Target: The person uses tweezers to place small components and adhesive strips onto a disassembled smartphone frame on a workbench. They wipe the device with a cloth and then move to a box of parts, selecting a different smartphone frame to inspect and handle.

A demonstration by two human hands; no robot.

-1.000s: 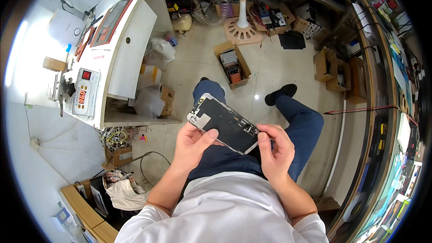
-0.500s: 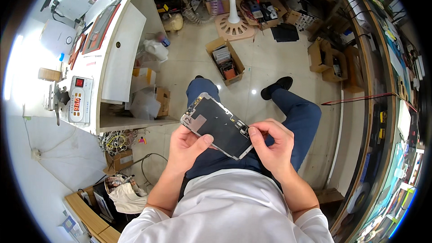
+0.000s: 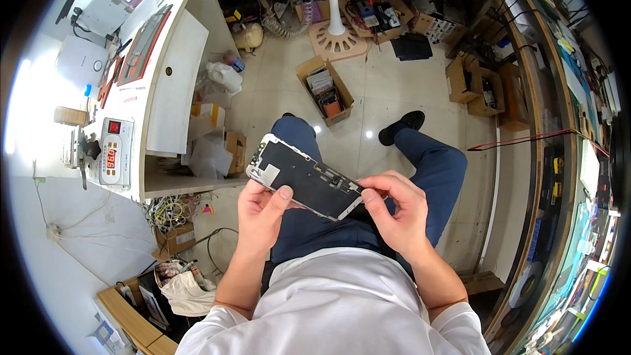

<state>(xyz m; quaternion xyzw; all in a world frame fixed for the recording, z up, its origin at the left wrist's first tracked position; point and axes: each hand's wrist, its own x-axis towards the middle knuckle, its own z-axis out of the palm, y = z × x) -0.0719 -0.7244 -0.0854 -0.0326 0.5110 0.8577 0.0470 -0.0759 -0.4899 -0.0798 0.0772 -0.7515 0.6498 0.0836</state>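
Observation:
Above my lap I hold a phone screen assembly (image 3: 305, 181), its dark back facing up, with a pale metal frame edge and small connectors along its far side. It lies tilted, its left end farther away. My left hand (image 3: 261, 213) grips the near left edge, thumb on top and fingers underneath. The thumb and forefinger of my right hand (image 3: 397, 207) pinch at the right end of the assembly. Whether a small part sits between those fingertips is too small to tell.
A white workbench (image 3: 152, 112) with a control box (image 3: 116, 151) stands to the left. Ahead on the floor are an open cardboard box (image 3: 342, 110) of flat parts and a white stand pole (image 3: 334, 16). A cluttered shelf (image 3: 555, 92) runs along the right.
The phone screen assembly has shifted left and turned flatter, my left hand moving left with it. My right hand stays at its right end, nearly in place.

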